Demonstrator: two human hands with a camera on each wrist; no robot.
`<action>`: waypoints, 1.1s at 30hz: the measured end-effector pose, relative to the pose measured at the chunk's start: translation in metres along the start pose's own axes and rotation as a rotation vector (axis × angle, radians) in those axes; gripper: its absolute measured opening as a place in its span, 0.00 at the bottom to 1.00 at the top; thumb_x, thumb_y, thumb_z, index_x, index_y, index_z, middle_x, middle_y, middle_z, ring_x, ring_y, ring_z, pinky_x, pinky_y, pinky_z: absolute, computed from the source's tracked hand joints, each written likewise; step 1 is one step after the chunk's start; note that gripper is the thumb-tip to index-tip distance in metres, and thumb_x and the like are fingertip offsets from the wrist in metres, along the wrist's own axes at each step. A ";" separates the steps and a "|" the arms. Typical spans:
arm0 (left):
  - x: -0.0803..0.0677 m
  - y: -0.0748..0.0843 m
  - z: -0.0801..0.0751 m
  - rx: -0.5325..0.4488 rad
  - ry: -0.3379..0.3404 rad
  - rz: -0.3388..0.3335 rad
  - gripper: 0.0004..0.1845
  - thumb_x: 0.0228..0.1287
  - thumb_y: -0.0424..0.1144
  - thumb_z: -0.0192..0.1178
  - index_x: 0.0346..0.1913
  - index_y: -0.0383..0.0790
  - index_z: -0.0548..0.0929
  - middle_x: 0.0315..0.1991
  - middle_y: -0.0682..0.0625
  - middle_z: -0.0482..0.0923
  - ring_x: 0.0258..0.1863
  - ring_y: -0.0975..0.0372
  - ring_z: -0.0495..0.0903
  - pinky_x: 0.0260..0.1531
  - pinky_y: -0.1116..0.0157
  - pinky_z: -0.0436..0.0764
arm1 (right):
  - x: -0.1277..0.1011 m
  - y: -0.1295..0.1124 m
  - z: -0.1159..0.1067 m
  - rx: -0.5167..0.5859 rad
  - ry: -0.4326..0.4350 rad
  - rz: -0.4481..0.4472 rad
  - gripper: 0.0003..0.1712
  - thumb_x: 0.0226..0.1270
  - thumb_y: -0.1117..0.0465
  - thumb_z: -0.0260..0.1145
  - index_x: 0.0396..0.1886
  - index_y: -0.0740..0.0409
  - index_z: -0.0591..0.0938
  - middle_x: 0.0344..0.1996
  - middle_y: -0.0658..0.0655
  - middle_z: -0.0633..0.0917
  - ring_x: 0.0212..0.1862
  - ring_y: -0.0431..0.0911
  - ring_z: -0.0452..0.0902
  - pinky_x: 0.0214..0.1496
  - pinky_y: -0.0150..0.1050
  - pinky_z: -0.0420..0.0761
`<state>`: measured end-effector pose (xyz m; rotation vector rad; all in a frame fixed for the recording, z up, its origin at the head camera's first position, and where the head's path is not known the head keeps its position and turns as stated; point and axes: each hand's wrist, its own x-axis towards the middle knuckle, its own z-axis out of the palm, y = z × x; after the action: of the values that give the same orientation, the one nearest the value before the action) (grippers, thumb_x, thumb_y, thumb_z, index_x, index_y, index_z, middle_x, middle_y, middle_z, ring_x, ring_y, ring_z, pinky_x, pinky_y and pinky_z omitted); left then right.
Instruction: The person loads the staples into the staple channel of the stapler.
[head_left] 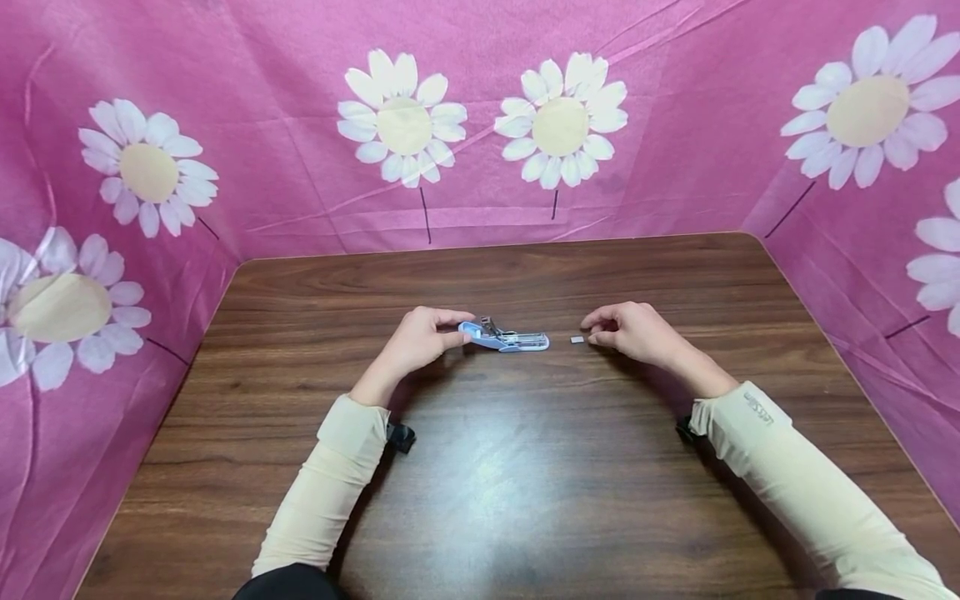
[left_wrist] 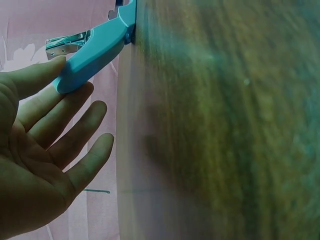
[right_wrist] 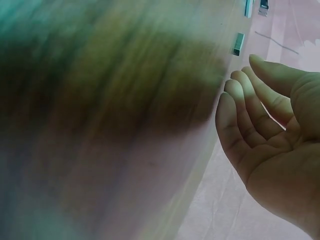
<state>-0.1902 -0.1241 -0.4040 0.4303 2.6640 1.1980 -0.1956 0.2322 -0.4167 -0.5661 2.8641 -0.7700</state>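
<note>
A light blue stapler (head_left: 517,342) lies opened out on the table, its metal staple channel and inner mechanism showing. My left hand (head_left: 422,337) pinches the cap end of the stapler (left_wrist: 97,54) between thumb and fingers. In the left wrist view the other fingers of that hand (left_wrist: 47,130) spread loosely below. A short strip of staples (head_left: 577,339) rests on the tabletop just right of the stapler. Close beside the strip is my right hand (head_left: 637,333), fingers loosely bent. The right wrist view shows a gap between the staple strip (right_wrist: 238,44) and the fingertips (right_wrist: 255,61).
The dark wood-grain table (head_left: 495,467) reaches back to a pink cloth backdrop (head_left: 285,167) printed with white daisies. This cloth also rises along the left and right sides. Dark straps with small devices (head_left: 401,437) sit at both wrists over light sleeves.
</note>
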 end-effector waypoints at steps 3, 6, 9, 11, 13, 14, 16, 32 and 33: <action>0.000 0.000 0.000 0.012 0.001 0.000 0.17 0.59 0.48 0.68 0.52 0.54 0.87 0.52 0.53 0.85 0.57 0.60 0.80 0.59 0.57 0.76 | 0.002 0.001 0.000 0.004 -0.020 0.016 0.10 0.61 0.59 0.70 0.43 0.51 0.88 0.27 0.45 0.88 0.32 0.38 0.77 0.41 0.39 0.75; 0.002 0.000 -0.001 0.026 0.005 0.002 0.17 0.59 0.48 0.68 0.52 0.55 0.87 0.52 0.53 0.85 0.56 0.60 0.80 0.59 0.57 0.76 | 0.003 0.001 0.000 0.007 -0.027 0.016 0.10 0.61 0.60 0.70 0.42 0.51 0.88 0.27 0.45 0.88 0.31 0.39 0.77 0.41 0.38 0.74; 0.002 0.000 -0.002 0.032 0.008 0.002 0.17 0.59 0.48 0.68 0.52 0.55 0.87 0.52 0.53 0.85 0.56 0.60 0.80 0.59 0.57 0.76 | 0.005 0.001 0.000 0.007 -0.027 0.012 0.09 0.61 0.60 0.70 0.42 0.51 0.88 0.27 0.45 0.88 0.31 0.39 0.77 0.41 0.39 0.74; 0.002 0.000 -0.002 0.027 0.004 -0.003 0.17 0.59 0.48 0.69 0.52 0.55 0.87 0.52 0.53 0.85 0.56 0.60 0.80 0.59 0.57 0.76 | 0.006 0.000 0.000 0.006 -0.030 0.013 0.09 0.61 0.60 0.69 0.41 0.50 0.88 0.26 0.44 0.88 0.31 0.39 0.76 0.40 0.38 0.74; 0.002 0.000 -0.002 0.024 -0.001 -0.006 0.17 0.59 0.48 0.69 0.52 0.55 0.87 0.52 0.53 0.85 0.56 0.60 0.80 0.59 0.57 0.75 | 0.007 0.001 0.001 0.001 -0.034 0.013 0.09 0.61 0.59 0.69 0.41 0.50 0.88 0.26 0.44 0.87 0.30 0.38 0.75 0.39 0.37 0.73; 0.002 0.000 -0.002 0.022 -0.003 -0.007 0.17 0.59 0.48 0.69 0.52 0.55 0.87 0.52 0.53 0.85 0.56 0.60 0.80 0.59 0.57 0.75 | 0.007 0.001 0.002 0.000 -0.035 0.012 0.09 0.60 0.59 0.70 0.41 0.50 0.88 0.25 0.44 0.87 0.29 0.39 0.75 0.38 0.37 0.72; 0.002 0.000 -0.001 0.020 -0.006 -0.008 0.17 0.59 0.48 0.69 0.52 0.55 0.87 0.52 0.53 0.85 0.56 0.60 0.80 0.60 0.57 0.75 | 0.007 0.001 0.003 -0.007 -0.038 0.007 0.09 0.60 0.59 0.70 0.40 0.49 0.88 0.25 0.44 0.87 0.29 0.38 0.74 0.37 0.37 0.72; 0.002 0.000 0.000 -0.015 -0.019 -0.021 0.18 0.58 0.48 0.70 0.52 0.56 0.87 0.51 0.54 0.86 0.52 0.62 0.80 0.58 0.57 0.75 | 0.010 -0.004 0.009 -0.043 -0.026 -0.027 0.05 0.57 0.60 0.72 0.35 0.50 0.88 0.24 0.43 0.86 0.28 0.36 0.75 0.37 0.37 0.73; 0.002 0.000 0.000 -0.019 -0.021 -0.023 0.18 0.58 0.48 0.70 0.52 0.56 0.87 0.51 0.54 0.86 0.51 0.62 0.79 0.58 0.57 0.75 | 0.010 -0.005 0.010 -0.051 -0.023 -0.030 0.05 0.57 0.60 0.72 0.34 0.49 0.88 0.23 0.43 0.86 0.28 0.36 0.75 0.37 0.37 0.73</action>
<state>-0.1919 -0.1235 -0.4047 0.4057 2.6310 1.2046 -0.2014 0.2202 -0.4229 -0.6219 2.8674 -0.6921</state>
